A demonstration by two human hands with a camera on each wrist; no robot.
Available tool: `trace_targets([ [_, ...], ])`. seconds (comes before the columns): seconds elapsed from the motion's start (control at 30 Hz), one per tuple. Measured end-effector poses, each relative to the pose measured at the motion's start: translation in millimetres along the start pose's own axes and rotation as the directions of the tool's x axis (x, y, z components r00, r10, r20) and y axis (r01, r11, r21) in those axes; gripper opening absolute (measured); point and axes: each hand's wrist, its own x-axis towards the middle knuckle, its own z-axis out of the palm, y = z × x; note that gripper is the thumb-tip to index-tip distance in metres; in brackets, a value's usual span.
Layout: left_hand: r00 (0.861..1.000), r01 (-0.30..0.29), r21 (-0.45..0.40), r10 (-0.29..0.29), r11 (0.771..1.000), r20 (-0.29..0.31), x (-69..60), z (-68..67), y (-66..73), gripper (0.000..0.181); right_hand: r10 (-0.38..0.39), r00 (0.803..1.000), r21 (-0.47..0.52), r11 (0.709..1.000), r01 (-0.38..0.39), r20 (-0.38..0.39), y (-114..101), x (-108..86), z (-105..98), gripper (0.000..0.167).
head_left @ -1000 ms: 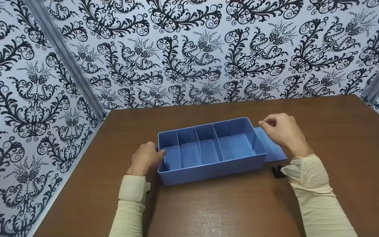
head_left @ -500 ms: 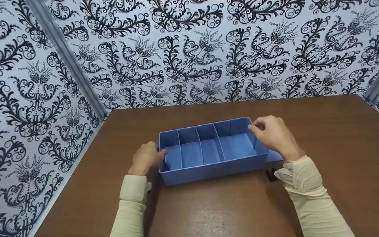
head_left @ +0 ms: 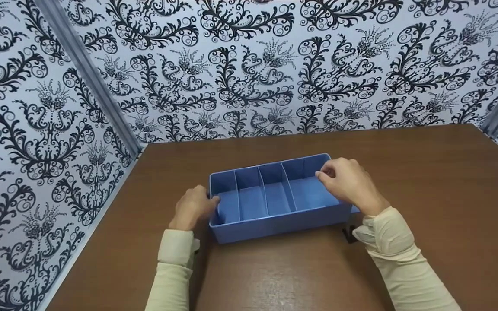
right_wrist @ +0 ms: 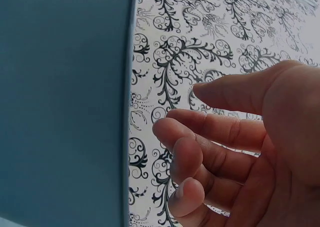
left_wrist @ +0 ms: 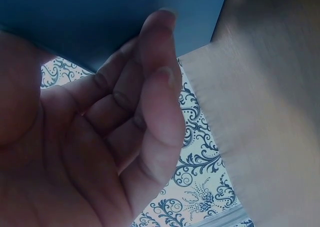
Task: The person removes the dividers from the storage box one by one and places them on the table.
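A blue box (head_left: 275,224) split by several thin dividers stands on the table, slightly turned; its compartments look bare where visible. My left hand (head_left: 193,208) grips its left end, thumb over the rim and the other fingers outside; the left wrist view shows curled fingers (left_wrist: 162,117) against the box wall. My right hand (head_left: 348,183) hovers over the box's right end, partly hiding the widest compartment. The right wrist view shows its thumb and loosely bent fingers (right_wrist: 185,157) apart, holding nothing, beside the box wall (right_wrist: 65,107).
A flat blue piece (head_left: 355,209) lies at the box's right end, mostly hidden by my right hand. A black part (head_left: 349,234) shows below the right cuff. Patterned walls (head_left: 249,77) border the brown table (head_left: 275,272) behind and at the left.
My right hand has moved left and slightly toward me, from above the flat blue piece to over the box's right end. The left hand and the box stay in place.
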Motion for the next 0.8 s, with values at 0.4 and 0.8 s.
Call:
trace_targets([
  [0.4, 1.0, 0.017, -0.029, -0.017, 0.999, 0.012, -1.6, 0.1, 1.1, 0.033, 0.003, 0.998, -0.031, 1.0, -0.001, 0.06, -8, -0.5, 11, 0.023],
  [0.8, 0.999, 0.038, -0.038, -0.037, 0.999, 0.024, -1.9, 0.2, 1.1, 0.036, -0.037, 0.998, -0.032, 0.999, 0.039, 0.057, -17, -1.8, 27, 0.023],
])
